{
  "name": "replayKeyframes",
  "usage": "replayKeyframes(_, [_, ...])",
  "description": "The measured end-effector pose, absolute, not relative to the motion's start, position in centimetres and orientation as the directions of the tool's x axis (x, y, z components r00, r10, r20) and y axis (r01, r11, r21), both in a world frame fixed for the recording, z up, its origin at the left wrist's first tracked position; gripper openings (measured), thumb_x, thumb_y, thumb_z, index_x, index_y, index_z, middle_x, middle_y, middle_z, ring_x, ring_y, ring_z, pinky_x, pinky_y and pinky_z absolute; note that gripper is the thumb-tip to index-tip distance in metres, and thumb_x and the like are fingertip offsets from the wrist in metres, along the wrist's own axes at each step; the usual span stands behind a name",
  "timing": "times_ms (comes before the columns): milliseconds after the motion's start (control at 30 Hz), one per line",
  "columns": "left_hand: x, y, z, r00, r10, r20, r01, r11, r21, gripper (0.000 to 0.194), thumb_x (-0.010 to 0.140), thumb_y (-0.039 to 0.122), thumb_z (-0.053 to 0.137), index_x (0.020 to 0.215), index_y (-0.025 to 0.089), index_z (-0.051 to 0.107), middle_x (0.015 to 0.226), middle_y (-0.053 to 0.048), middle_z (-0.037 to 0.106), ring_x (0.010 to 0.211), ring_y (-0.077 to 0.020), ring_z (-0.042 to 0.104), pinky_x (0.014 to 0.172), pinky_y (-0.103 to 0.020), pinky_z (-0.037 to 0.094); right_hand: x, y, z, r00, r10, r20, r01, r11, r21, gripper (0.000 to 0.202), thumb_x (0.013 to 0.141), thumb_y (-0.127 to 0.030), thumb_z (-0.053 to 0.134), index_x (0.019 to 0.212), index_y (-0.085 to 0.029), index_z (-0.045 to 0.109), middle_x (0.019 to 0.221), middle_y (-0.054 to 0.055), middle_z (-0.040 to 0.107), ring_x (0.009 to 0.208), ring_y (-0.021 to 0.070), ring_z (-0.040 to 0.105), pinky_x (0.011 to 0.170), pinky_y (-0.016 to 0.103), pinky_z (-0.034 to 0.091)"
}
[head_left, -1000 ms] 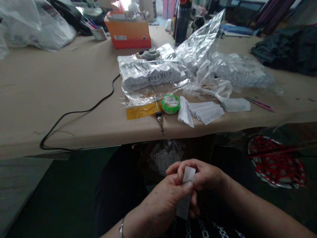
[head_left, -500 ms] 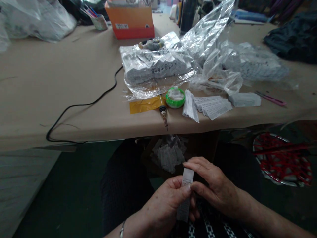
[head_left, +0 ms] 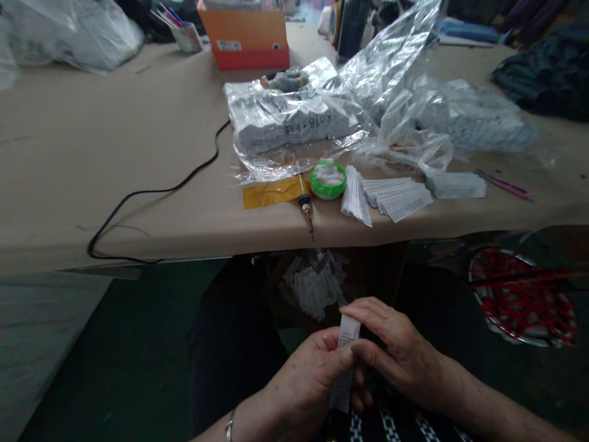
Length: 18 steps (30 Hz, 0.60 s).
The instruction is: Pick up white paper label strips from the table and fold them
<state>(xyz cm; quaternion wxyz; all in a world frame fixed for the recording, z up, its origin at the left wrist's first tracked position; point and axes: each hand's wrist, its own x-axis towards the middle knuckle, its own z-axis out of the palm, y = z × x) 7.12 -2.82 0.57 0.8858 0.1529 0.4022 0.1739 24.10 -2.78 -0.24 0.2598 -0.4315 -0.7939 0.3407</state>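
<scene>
Head view, only one: label strip [head_left: 346,362] sits bottom centre of frame, upright over the lap, below the table [head_left: 92,184] edge. Left hand [head_left: 304,387] has thumb and fingers pinched on its middle. Right hand [head_left: 396,350] has fingertips closed on the top end.

Handling, my read: thin woven or paper strip, very light, limp, creases easily, not fragile. Best held flat between thumb and forefinger near an end; an edge-only hold would let it slip or curl.

Mid-frame on the table: fanned labels [head_left: 386,196], green tub [head_left: 327,180], soldering iron [head_left: 307,215].
</scene>
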Motion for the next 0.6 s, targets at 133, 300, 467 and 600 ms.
replayKeyframes(133, [7.0,-2.8,0.5,0.618,0.452,-0.643,-0.226,0.886,0.405,0.036,0.069,0.046,0.071,0.073,0.013,0.058,0.057,0.001,0.052,0.048,-0.0096,0.052,0.048,-0.020,0.037,23.8,-2.5,-0.2,-0.486,0.867,0.113,0.507,0.384,-0.772,0.031,0.091,-0.026,0.048,0.118,-0.015,0.055,0.105,0.010,0.064,0.097,0.0215,0.059,0.083,0.036,0.052])
replayKeyframes(300, [6.9,-2.4,0.6,0.595,0.473,-0.650,-0.231,0.875,0.425,0.033,0.070,0.044,0.070,0.074,0.013,0.058,0.056,0.001,0.052,0.047,-0.0093,0.051,0.047,-0.020,0.037,23.6,-2.2,-0.2,-0.485,0.869,0.101,0.517,0.378,-0.768,0.031,0.092,-0.030,0.047,0.118,-0.016,0.055,0.105,0.010,0.065,0.096,0.0219,0.060,0.083,0.036,0.052])
replayKeyframes(467, [7.1,-2.2,1.0,0.570,0.497,-0.655,-0.243,0.863,0.443,0.029,0.072,0.040,0.069,0.078,0.013,0.060,0.059,0.001,0.052,0.048,-0.0089,0.051,0.048,-0.020,0.037,23.4,-1.9,-0.4,-0.435,0.894,0.106,0.528,0.349,-0.774,0.042,0.090,-0.032,0.051,0.128,-0.015,0.047,0.111,0.012,0.063,0.100,0.0218,0.060,0.085,0.035,0.052])
replayKeyframes(600, [7.0,-2.1,1.1,0.552,0.509,-0.661,-0.244,0.856,0.455,0.025,0.072,0.036,0.068,0.078,0.013,0.059,0.058,0.001,0.052,0.048,-0.0084,0.050,0.049,-0.020,0.037,23.3,-1.7,-0.3,-0.465,0.884,0.054,0.498,0.311,-0.810,0.036,0.088,-0.031,0.052,0.122,-0.016,0.054,0.105,0.010,0.065,0.095,0.0208,0.062,0.082,0.034,0.053])
